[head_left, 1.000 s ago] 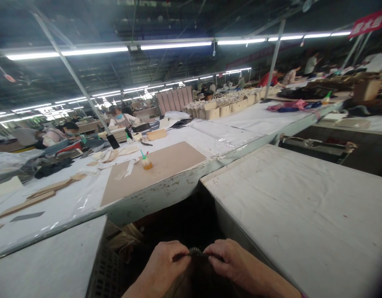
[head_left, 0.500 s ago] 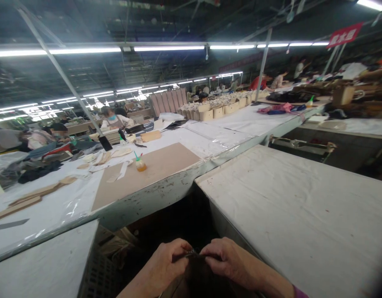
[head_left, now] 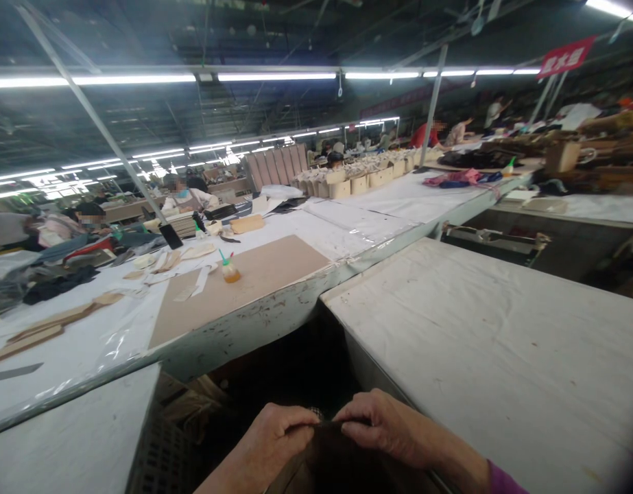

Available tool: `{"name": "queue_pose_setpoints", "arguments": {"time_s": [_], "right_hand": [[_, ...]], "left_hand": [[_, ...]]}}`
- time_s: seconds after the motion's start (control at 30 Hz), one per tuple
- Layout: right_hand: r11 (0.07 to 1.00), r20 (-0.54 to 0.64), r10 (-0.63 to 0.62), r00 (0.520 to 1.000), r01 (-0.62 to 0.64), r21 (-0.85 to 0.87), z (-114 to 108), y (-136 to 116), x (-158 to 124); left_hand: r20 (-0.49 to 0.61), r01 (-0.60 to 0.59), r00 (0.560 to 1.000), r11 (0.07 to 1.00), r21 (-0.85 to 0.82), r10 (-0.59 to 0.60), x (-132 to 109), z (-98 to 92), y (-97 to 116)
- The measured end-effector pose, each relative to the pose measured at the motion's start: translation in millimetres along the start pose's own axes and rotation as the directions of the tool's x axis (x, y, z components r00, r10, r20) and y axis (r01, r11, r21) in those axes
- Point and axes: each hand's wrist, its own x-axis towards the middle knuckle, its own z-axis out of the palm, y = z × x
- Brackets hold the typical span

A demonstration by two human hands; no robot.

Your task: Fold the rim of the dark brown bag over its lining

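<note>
At the bottom centre, my left hand point(head_left: 278, 439) pinches the upper edge of a dark brown piece of material point(head_left: 337, 453) between thumb and fingers. My right hand point(head_left: 375, 427) pinches the same edge a short way to the right. The piece hangs down below my hands, its lower part running out of view; whether it is cloth or leather I cannot tell. A small checked patch point(head_left: 316, 413) shows just behind the edge by my left fingertips.
Ahead runs a long white-covered table point(head_left: 367, 219) with a brown board point(head_left: 259, 281) and a glue bottle point(head_left: 230, 267) on it. A pale side table point(head_left: 501, 357) stands at right, another point(head_left: 64, 425) at left. A plastic crate point(head_left: 164, 446) sits low at left. Co-workers are farther back.
My hands have shifted slightly and still pinch the edge. The dark piece's edge looks straighter and flatter between them, and the view has moved a little.
</note>
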Motion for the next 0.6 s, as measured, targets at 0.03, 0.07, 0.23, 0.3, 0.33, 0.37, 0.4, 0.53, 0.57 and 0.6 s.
{"name": "queue_pose_setpoints", "arguments": {"time_s": [0.03, 0.07, 0.23, 0.3, 0.33, 0.37, 0.4, 0.53, 0.57, 0.6], "right_hand": [[0.999, 0.014, 0.0, 1.0, 0.0, 0.035, -1, -1, 0], [0.998, 0.03, -0.005, 1.0, 0.003, 0.069, -3, -2, 0], [0.997, 0.083, -0.038, 0.996, 0.032, 0.069, -8, 1, 1], [0.999, 0.095, -0.042, 0.995, 0.041, 0.016, -11, 0, 3], [0.999, 0.115, -0.044, 0.992, 0.045, 0.002, -12, -3, 5], [0.999, 0.142, -0.041, 0.989, 0.042, 0.001, -14, -7, 7], [1.0, 0.169, -0.031, 0.985, 0.03, 0.005, -15, -12, 11], [0.995, 0.199, 0.016, 0.98, 0.004, -0.102, -13, -33, 28], [0.988, 0.197, 0.005, 0.98, 0.025, -0.152, -10, -36, 32], [0.981, 0.198, -0.008, 0.98, 0.047, -0.19, -8, -38, 36]], "left_hand": [[0.011, 0.0, 1.0, 1.0, -0.019, 0.0, 0, -0.2, 0], [0.021, -0.001, 1.0, 0.999, -0.036, 0.002, 0, -0.3, 0], [0.045, 0.002, 0.999, 0.998, -0.064, 0.001, 1, 0.0, 0], [0.041, 0.014, 0.999, 0.998, -0.061, -0.011, 1, -0.1, 1], [0.039, 0.016, 0.999, 0.998, -0.057, -0.014, 1, -0.2, 2], [0.038, 0.016, 0.999, 0.998, -0.055, -0.014, 1, -0.2, 2], [0.038, 0.014, 0.999, 0.998, -0.056, -0.012, 0, -0.2, 2], [0.014, 0.015, 1.0, 0.999, -0.044, -0.014, -1, 0.1, -1], [0.006, 0.018, 1.0, 0.999, -0.042, -0.017, -1, 0.0, -3], [0.002, 0.02, 1.0, 0.999, -0.042, -0.02, -2, -0.2, -4]]}}
